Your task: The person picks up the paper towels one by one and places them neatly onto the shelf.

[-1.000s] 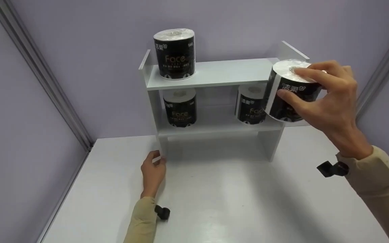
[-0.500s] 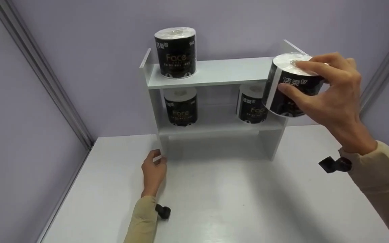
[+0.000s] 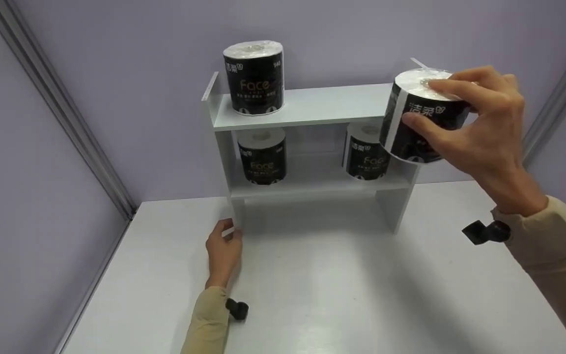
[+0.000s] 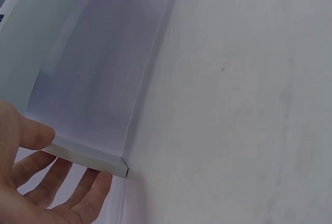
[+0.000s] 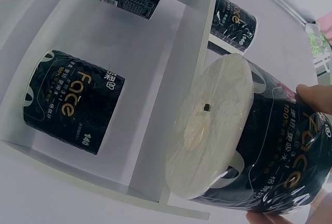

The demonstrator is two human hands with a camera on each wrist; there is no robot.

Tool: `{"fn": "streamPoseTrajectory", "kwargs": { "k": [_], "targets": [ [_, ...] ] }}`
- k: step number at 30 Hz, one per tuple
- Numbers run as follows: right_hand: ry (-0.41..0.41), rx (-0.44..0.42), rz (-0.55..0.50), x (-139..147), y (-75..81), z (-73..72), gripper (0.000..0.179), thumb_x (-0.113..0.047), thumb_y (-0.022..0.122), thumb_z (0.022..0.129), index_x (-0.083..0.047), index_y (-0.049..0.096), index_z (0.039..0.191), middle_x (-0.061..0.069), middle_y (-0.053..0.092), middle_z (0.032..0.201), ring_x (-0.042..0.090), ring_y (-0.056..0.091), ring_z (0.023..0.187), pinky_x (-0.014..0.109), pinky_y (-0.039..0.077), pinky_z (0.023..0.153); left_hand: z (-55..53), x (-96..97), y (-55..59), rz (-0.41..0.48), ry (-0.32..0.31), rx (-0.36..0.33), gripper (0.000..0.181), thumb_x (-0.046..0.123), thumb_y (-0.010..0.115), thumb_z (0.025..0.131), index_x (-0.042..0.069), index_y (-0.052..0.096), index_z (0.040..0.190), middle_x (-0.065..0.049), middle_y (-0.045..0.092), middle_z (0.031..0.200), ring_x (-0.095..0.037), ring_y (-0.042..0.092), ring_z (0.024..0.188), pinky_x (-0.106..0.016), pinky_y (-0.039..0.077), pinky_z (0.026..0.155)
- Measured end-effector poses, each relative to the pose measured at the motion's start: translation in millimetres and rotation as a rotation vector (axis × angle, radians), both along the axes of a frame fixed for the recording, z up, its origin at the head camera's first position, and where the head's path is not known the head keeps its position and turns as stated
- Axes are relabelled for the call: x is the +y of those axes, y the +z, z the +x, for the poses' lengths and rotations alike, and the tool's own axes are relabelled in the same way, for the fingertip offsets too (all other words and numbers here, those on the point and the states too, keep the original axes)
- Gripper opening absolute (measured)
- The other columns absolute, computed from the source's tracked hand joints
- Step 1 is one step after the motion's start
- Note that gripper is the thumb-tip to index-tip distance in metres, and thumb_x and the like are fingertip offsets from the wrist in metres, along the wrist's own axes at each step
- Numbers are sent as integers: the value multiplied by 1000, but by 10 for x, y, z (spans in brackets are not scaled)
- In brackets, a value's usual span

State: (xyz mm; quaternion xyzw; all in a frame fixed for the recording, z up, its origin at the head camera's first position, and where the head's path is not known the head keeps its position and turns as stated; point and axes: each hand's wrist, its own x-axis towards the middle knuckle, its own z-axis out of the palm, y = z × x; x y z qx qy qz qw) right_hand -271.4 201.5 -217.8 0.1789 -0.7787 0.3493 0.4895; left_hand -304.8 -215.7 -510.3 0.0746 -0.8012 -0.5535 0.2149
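My right hand [image 3: 484,123] holds a wrapped toilet paper roll [image 3: 415,142] with a black label, tilted in the air by the right end of a white two-tier shelf [image 3: 322,108]. Thumb and fingers grip it near its top; the right wrist view shows the roll's pale end [image 5: 207,125] close to the shelf edge. Low at the shelf's left side, my left hand [image 3: 223,255] pinches the upright side panel [image 4: 93,157], thumb on one face and fingers on the other. One roll [image 3: 254,83] stands on the top tier's left end.
On the lower tier stand two more rolls, one at left [image 3: 263,160] and one at right [image 3: 365,160], partly behind the held roll. The shelf stands on a white table [image 3: 312,285] before a pale wall [image 3: 342,39]. Low side panels edge the top tier.
My right hand has risen a little with the roll, beside the top tier's right end. The left hand and the shelf stay where they were.
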Motion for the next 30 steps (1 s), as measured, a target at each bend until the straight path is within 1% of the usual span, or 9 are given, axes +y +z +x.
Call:
{"fn": "streamPoseTrajectory", "kwargs": {
  "k": [4, 9, 14, 19, 23, 30],
  "targets": [
    [3, -4, 2, -14, 27, -7, 49, -23, 101, 67, -11, 85, 112, -26, 56, 104, 1, 37, 98, 29, 23, 93, 2, -1, -1, 2, 6, 16, 33, 12, 64, 103, -2, 66, 133, -23, 66, 138, -45, 71, 121, -55, 60, 100],
    [3, 2, 13, -10, 58, -17, 48, -24, 99, 68, -12, 85, 112, -27, 55, 104, 1, 36, 98, 29, 22, 92, -4, -4, -1, 4, 5, 13, 33, 12, 64, 103, -2, 66, 133, -23, 66, 138, -46, 70, 121, -55, 60, 101],
    [-4, 5, 31, 1, 71, -37, 48, -27, 99, 70, -12, 85, 113, -24, 56, 104, 0, 37, 98, 29, 22, 91, 7, -12, 0, 3, -5, 9, 34, 12, 63, 103, -2, 65, 134, -24, 65, 140, -46, 70, 122, -56, 59, 101],
    [-6, 1, 20, -14, 85, -48, 47, -28, 99, 69, -14, 85, 112, -27, 55, 103, 0, 37, 97, 28, 23, 91, 1, -9, -19, 1, 1, 2, 35, 14, 64, 103, -2, 65, 135, -23, 65, 139, -45, 70, 123, -55, 59, 102],
    [-1, 6, 7, -39, 104, -55, 47, -28, 99, 68, -13, 86, 111, -28, 56, 102, 1, 37, 96, 29, 23, 92, 1, -6, -12, 6, -3, 4, 34, 13, 64, 103, -1, 66, 134, -22, 65, 139, -45, 70, 122, -55, 60, 102],
    [-2, 23, 2, -92, 145, -82, 47, -29, 99, 68, -13, 86, 110, -26, 57, 102, 1, 37, 95, 29, 23, 92, 11, -17, 9, 19, -9, -27, 35, 15, 62, 105, 1, 65, 137, -21, 63, 143, -43, 68, 127, -54, 58, 104]
  ]
}}
